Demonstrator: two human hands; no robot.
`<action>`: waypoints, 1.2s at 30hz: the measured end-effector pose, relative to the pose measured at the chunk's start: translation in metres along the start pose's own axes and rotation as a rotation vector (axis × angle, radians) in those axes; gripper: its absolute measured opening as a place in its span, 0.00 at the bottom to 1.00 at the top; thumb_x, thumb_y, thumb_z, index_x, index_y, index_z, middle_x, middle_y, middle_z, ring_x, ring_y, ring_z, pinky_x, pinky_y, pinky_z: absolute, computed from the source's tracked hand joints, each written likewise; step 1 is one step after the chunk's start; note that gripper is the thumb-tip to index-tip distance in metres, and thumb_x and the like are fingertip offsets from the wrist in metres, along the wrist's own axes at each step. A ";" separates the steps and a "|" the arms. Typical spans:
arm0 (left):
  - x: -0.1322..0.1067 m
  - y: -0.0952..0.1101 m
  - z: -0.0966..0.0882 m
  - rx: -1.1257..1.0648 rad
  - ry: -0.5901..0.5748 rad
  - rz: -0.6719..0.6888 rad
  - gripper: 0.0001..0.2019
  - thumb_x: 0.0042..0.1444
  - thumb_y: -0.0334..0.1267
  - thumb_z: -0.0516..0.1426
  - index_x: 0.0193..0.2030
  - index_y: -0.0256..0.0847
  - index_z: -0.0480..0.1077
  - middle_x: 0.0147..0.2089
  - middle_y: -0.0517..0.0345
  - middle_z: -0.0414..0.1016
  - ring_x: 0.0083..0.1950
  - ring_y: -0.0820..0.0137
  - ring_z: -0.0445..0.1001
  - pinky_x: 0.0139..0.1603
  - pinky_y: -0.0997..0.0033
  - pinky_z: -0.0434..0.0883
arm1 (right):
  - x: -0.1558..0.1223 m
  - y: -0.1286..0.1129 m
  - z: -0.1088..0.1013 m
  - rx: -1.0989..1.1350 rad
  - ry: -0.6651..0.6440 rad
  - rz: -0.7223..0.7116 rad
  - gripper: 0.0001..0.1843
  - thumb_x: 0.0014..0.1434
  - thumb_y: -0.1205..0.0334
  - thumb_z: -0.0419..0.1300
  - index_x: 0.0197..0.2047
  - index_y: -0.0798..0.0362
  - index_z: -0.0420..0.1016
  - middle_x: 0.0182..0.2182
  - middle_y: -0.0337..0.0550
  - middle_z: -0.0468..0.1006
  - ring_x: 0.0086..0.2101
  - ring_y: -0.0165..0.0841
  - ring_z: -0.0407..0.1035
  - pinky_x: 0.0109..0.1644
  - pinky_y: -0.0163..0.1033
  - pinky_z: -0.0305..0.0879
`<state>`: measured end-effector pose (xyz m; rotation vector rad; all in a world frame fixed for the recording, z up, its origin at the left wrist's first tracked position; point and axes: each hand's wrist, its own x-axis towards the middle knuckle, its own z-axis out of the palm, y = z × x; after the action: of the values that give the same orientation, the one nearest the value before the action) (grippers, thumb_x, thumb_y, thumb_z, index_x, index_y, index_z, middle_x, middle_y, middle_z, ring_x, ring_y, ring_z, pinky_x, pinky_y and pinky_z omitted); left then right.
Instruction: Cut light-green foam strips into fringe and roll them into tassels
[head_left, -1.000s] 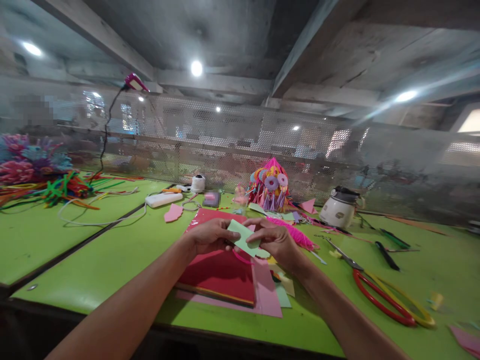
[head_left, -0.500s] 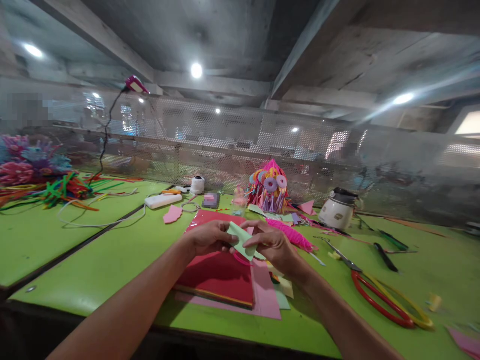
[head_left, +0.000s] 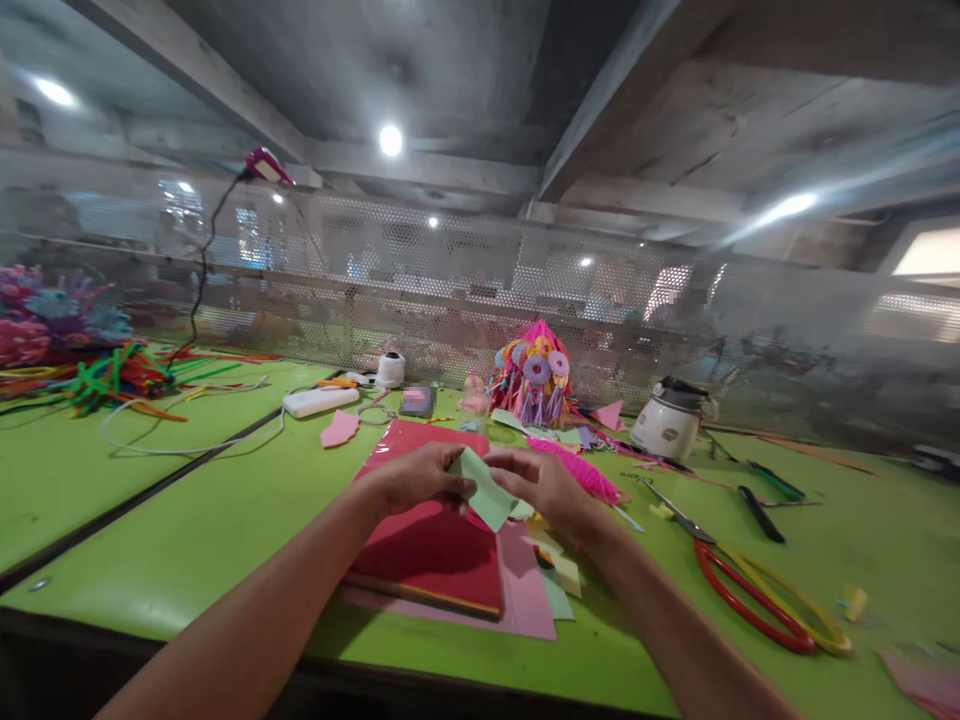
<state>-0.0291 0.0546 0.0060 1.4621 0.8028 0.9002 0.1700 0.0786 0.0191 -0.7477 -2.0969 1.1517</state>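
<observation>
A small piece of light green paper point(head_left: 487, 495) is held up over a stack of red sheets point(head_left: 431, 560). My left hand point(head_left: 420, 475) pinches the paper's left edge between thumb and fingers. On the other side, my right hand point(head_left: 551, 490) has its fingers bent against the upper right edge of the paper, the fingertips partly hidden. Under the paper, a bit of bright pink shows at the red stack. Pink paper point(head_left: 529, 590) sticks out from beneath the stack, with pale green and yellow scraps point(head_left: 562, 575) beside it.
Large scissors point(head_left: 750, 590) with red and yellow handles lie at right, near a black-handled tool point(head_left: 761, 515). Behind are a pink yarn bundle point(head_left: 577, 468), a tasselled ornament point(head_left: 536, 375) and a white jug point(head_left: 667, 420). A white power strip point(head_left: 321, 402) and its cable lie left.
The green paper has turned so more of its face shows and its lower corner hangs down. My right fingers have shifted from its face toward its upper right edge.
</observation>
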 end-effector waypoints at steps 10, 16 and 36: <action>0.006 -0.012 0.009 0.130 0.083 0.084 0.14 0.44 0.39 0.62 0.31 0.39 0.59 0.18 0.64 0.68 0.18 0.75 0.66 0.18 0.78 0.60 | 0.002 0.005 0.018 0.059 0.124 0.094 0.08 0.46 0.60 0.65 0.26 0.57 0.76 0.21 0.38 0.74 0.23 0.29 0.66 0.25 0.32 0.59; 0.008 -0.005 0.016 -0.087 0.168 0.067 0.20 0.39 0.42 0.65 0.37 0.35 0.65 0.23 0.60 0.71 0.21 0.74 0.69 0.23 0.75 0.64 | 0.006 0.013 0.014 0.288 0.274 0.109 0.09 0.45 0.59 0.66 0.27 0.56 0.74 0.21 0.37 0.75 0.21 0.29 0.67 0.24 0.33 0.62; 0.005 -0.003 0.021 -0.235 0.181 0.179 0.12 0.43 0.40 0.64 0.22 0.34 0.68 0.17 0.61 0.68 0.18 0.80 0.61 0.21 0.78 0.55 | 0.002 -0.002 0.015 0.783 0.164 0.131 0.09 0.45 0.62 0.68 0.30 0.58 0.75 0.20 0.38 0.74 0.22 0.27 0.68 0.28 0.32 0.66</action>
<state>-0.0083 0.0492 0.0031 1.2718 0.6777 1.2342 0.1567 0.0716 0.0146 -0.5660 -1.3004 1.7484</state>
